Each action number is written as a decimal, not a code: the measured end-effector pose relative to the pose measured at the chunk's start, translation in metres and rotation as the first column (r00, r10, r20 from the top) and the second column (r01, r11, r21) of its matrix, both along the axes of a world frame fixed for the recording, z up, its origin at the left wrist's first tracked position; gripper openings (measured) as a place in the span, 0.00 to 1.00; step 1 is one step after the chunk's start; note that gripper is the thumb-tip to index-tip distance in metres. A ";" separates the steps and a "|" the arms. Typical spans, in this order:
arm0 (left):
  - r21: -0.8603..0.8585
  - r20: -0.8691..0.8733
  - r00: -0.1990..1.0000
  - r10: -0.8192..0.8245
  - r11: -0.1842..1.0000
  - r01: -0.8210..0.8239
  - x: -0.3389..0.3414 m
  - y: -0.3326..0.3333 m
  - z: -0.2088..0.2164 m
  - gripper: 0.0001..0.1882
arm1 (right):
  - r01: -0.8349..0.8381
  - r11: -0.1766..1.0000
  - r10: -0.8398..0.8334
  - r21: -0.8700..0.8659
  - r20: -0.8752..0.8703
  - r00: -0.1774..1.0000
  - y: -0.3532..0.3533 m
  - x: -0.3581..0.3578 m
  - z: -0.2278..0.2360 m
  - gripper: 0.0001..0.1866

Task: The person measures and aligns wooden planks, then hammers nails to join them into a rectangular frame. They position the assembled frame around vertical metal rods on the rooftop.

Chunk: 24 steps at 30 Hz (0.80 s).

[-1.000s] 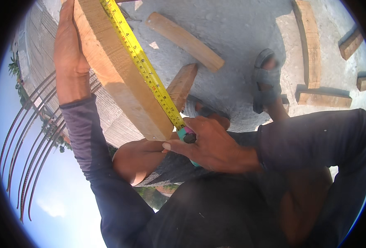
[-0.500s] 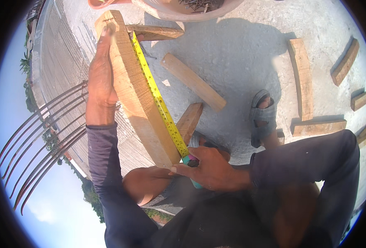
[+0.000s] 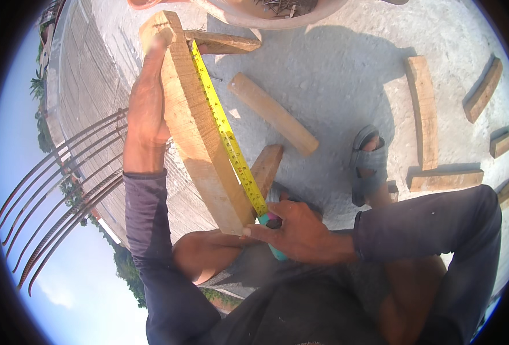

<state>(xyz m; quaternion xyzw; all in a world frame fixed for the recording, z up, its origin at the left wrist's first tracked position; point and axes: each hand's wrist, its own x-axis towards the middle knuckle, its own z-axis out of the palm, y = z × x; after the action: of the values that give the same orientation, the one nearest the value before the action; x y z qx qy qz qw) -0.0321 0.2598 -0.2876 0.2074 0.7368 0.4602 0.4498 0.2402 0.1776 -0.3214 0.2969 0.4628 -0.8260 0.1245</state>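
Observation:
A thick wooden block [image 3: 194, 123] slants in front of me, its near end low by my knee. My left hand [image 3: 147, 112] is closed round its far left side, thumb along the wood near the top; the fingers behind are mostly hidden. The yellow blade of a tape measure [image 3: 225, 132] lies stretched along the block's right edge. At the near end my right hand [image 3: 300, 234] grips the teal case, which is largely covered by the fingers. Its thumb tip reaches the block's lower corner.
Under the block's far end lies a wood piece [image 3: 222, 42]. Other offcuts include a plank [image 3: 274, 113] and a longer one [image 3: 422, 112] on the concrete floor [image 3: 323, 75]. A basin [image 3: 277, 23] with nails stands at the top. Bent rebar [image 3: 64, 155] sticks out at left.
The block, tape measure and both hands have shifted slightly to the right in view. Both grips look the same.

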 end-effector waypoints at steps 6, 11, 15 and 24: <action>0.020 0.048 0.997 -0.067 0.998 0.067 -0.016 -0.011 -0.012 0.28 | -0.008 0.998 0.007 0.057 0.007 1.000 -0.011 -0.001 -0.009 0.31; 0.016 0.015 0.997 0.072 0.997 -0.073 -0.024 -0.009 -0.021 0.25 | -0.018 1.000 0.018 -0.009 0.000 1.000 -0.014 -0.001 -0.016 0.32; -0.008 -0.061 0.993 0.105 0.994 -0.105 -0.021 -0.004 -0.022 0.24 | 0.019 1.000 -0.019 -0.013 -0.022 1.000 -0.014 -0.004 -0.015 0.34; 0.020 0.044 0.997 0.055 0.998 -0.056 -0.022 -0.009 -0.020 0.23 | -0.041 0.999 0.041 0.034 -0.023 0.999 -0.004 -0.002 -0.013 0.38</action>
<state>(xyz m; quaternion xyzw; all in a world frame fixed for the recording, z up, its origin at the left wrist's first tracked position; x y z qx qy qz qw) -0.0542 0.2510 -0.3074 0.1814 0.7274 0.4847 0.4505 0.2381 0.1734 -0.3344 0.2794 0.4838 -0.8190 0.1309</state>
